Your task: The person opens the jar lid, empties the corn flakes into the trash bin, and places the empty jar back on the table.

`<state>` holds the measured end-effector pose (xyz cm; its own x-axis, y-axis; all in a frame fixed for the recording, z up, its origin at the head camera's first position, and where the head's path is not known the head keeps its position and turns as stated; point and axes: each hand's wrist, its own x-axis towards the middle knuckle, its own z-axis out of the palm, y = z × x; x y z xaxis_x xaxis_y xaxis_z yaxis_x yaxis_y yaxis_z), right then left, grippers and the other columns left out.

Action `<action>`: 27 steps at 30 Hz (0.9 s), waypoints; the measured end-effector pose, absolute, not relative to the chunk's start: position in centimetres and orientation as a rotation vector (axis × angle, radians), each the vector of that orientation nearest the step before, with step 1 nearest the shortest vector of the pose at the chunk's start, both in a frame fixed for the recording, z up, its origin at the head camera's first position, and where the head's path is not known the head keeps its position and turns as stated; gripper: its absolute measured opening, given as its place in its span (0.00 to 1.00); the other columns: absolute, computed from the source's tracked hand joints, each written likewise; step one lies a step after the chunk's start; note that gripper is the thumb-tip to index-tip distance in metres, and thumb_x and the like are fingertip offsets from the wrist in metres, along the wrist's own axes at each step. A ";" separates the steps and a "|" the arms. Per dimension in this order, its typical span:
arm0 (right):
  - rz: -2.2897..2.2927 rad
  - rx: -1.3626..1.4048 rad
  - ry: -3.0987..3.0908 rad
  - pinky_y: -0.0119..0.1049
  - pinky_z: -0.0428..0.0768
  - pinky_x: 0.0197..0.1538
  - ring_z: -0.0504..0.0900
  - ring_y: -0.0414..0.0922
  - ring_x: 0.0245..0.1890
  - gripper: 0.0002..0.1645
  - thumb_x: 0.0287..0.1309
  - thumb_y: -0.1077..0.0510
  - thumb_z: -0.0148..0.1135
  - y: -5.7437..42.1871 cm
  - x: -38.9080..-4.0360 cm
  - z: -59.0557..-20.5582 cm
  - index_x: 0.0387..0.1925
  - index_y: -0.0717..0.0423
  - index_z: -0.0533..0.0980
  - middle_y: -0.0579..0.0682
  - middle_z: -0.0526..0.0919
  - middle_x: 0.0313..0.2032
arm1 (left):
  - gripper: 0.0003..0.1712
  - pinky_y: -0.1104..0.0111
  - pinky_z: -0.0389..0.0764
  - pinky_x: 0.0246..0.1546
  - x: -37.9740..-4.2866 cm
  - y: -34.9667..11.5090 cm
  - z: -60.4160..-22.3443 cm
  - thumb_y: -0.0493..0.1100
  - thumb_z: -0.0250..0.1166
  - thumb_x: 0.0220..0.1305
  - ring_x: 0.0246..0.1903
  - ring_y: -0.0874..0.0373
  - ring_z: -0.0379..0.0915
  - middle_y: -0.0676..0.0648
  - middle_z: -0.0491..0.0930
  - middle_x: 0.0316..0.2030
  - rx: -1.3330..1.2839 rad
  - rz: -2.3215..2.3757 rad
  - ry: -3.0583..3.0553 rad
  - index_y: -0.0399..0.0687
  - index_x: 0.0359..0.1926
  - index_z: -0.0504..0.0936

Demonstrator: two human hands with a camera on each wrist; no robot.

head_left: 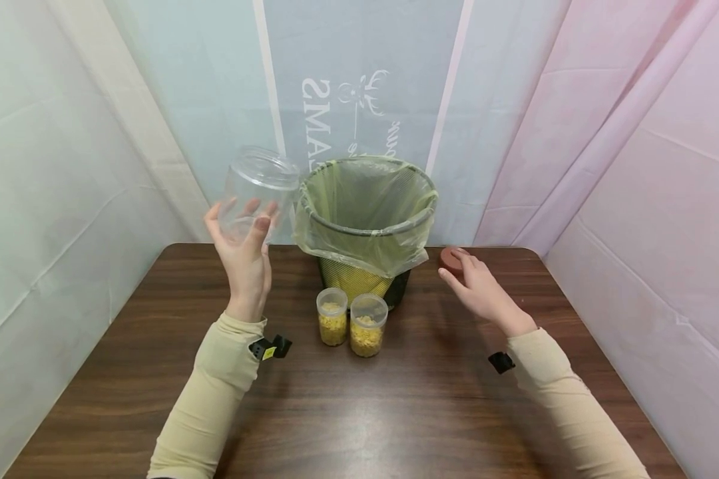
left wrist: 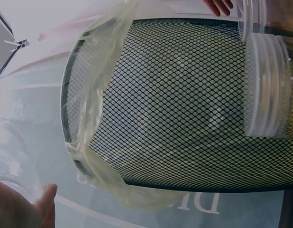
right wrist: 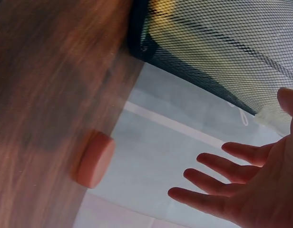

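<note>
My left hand [head_left: 244, 269] grips a clear plastic jar [head_left: 262, 174] by its lower end, lifted left of the bin. The jar leans, its threaded mouth is uncovered, and nothing shows inside it. At the right, my right hand [head_left: 482, 289] hovers with spread fingers near a reddish-brown round lid [head_left: 448, 261] on the table. The right wrist view has that lid [right wrist: 96, 160] apart from the fingertips [right wrist: 177, 194]. Between the hands stands a mesh bin [head_left: 353, 279] with a yellowish-green plastic liner [head_left: 365, 246] folded over its rim.
Two smaller lidless clear jars, a left one [head_left: 332, 327] and a right one [head_left: 367, 340], stand upright just before the bin, partly filled with yellow flakes. Everything rests on a dark wooden table [head_left: 359, 412]. Pale printed fabric [head_left: 216, 80] hangs behind and at both sides.
</note>
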<state>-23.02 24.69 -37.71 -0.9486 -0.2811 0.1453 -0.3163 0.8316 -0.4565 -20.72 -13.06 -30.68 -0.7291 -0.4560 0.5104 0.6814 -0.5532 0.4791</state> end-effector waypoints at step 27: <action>0.518 0.682 -2.911 0.59 0.60 0.65 0.55 0.63 0.68 0.51 0.61 0.34 0.53 25.5 -21.1 -42.2 0.72 0.60 0.50 0.66 0.54 0.69 | 0.48 0.60 0.77 0.52 -21.2 -14.0 -34.4 0.46 0.80 0.37 0.52 0.44 0.73 0.38 0.68 0.56 -0.421 -2.305 -0.937 0.41 0.58 0.64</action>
<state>-21.11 25.51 -42.24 -0.8936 -0.4115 0.1795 -0.4482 0.8412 -0.3024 -21.17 -14.00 -34.37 -0.7644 -0.4170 0.4917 0.6418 -0.5644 0.5191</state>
